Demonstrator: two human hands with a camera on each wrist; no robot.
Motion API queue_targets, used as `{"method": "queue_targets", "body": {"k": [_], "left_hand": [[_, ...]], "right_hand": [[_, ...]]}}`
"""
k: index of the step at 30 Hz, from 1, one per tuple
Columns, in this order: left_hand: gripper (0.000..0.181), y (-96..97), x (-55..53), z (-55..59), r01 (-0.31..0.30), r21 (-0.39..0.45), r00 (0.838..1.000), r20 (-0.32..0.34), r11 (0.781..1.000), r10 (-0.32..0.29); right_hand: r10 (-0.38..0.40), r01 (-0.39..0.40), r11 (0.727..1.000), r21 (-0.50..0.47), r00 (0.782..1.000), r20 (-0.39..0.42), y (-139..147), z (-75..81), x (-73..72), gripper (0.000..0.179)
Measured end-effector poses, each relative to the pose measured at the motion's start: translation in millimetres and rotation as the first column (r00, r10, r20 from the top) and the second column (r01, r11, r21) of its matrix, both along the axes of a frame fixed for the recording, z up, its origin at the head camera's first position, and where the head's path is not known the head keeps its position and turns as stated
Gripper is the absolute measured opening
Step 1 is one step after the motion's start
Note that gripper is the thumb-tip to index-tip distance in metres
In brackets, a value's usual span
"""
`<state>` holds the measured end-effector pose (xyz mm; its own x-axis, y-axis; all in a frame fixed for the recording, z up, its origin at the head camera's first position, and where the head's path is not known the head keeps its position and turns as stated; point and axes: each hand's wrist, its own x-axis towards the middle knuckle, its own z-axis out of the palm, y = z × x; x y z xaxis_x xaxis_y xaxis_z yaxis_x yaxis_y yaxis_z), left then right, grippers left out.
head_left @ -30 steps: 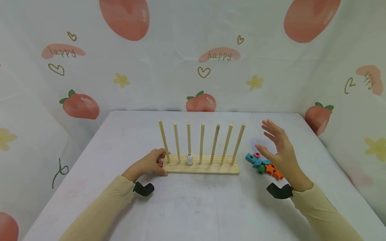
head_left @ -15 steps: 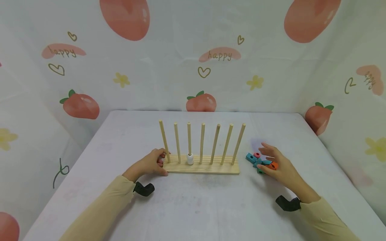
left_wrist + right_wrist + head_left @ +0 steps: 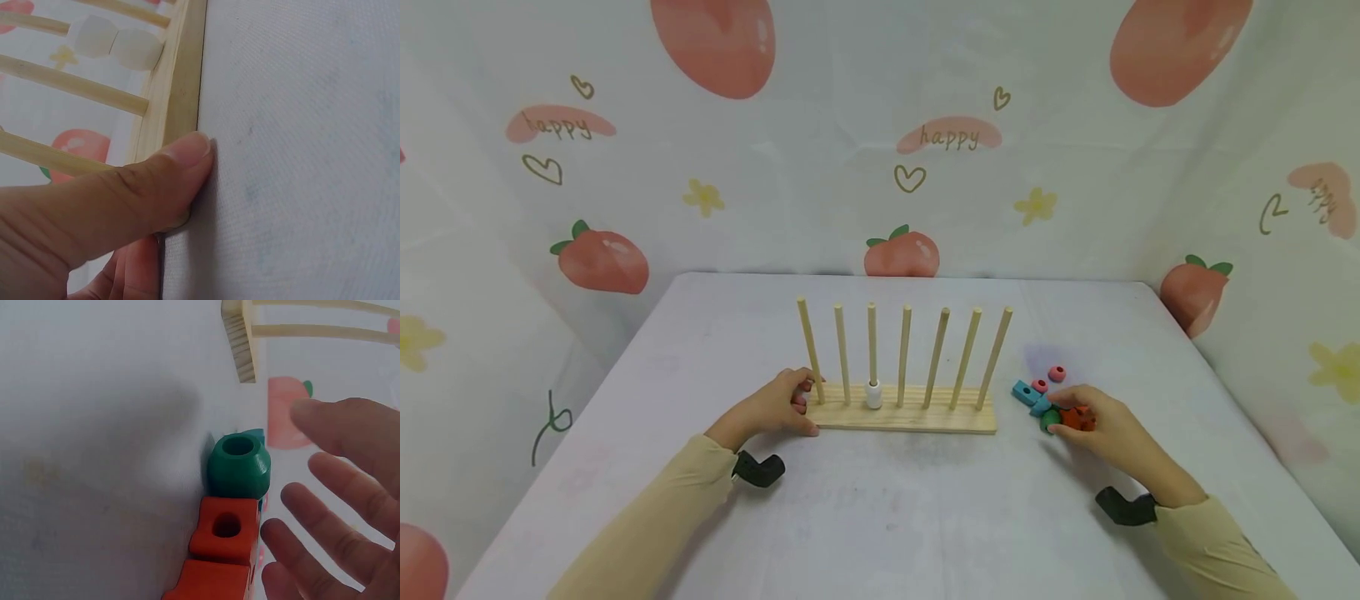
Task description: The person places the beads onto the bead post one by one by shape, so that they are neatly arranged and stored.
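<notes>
My left hand grips the left end of a wooden peg rack, its thumb on the front edge in the left wrist view. A row of upright pegs rises from the base. Two white beads sit on the third peg from the left. My right hand reaches over a small pile of beads. In the right wrist view its fingers are spread and hold nothing. Close to it lie a green bead, orange beads, blue beads and two pink beads; the hand covers part of the pile.
A white cloth covers the table, and a printed curtain hangs behind it. Both wrists carry a black mount. The bead pile lies just right of the rack's right end.
My right hand has come down onto the bead pile, with thumb and fingers nearer each other. A second pink bead now shows behind it. The left hand and rack stay put.
</notes>
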<state>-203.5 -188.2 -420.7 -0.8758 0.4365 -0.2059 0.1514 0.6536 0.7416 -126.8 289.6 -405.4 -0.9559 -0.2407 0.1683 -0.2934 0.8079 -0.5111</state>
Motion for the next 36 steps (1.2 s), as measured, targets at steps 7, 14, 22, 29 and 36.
{"method": "queue_targets", "body": {"k": [7, 14, 22, 29, 36], "left_hand": [[0.069, 0.1, -0.6, 1.3, -0.002, -0.008, 1.0, 0.007, 1.0, 0.002], [0.071, 0.4, -0.9, 1.5, -0.007, -0.009, 1.0, 0.006, 1.0, 0.007], [0.073, 0.3, 0.1, 1.6, -0.014, -0.005, 1.0, 0.01, 1.0, 0.014], [0.074, -0.2, -0.3, 0.7, -0.021, -0.003, 0.999, 0.03, 1.0, 0.021], [0.075, -0.8, -1.7, -1.5, -0.022, 0.007, 0.999, 0.039, 1.0, 0.022]], "right_hand": [[0.044, -0.046, 0.997, 0.065, 0.999, 0.024, 1.2, -3.6, -6.0, 0.037], [0.083, -0.085, 0.992, 0.093, 0.996, 0.027, 0.7, -5.0, -9.5, 0.033], [0.114, -0.113, 0.985, 0.128, 0.993, 0.002, -1.0, -5.3, -11.6, 0.032], [0.128, -0.122, 0.977, 0.173, 0.992, -0.019, -1.0, -7.4, -14.0, 0.031], [0.108, -0.104, 0.975, 0.194, 0.994, -0.01, -1.9, -8.1, -14.2, 0.027]]}}
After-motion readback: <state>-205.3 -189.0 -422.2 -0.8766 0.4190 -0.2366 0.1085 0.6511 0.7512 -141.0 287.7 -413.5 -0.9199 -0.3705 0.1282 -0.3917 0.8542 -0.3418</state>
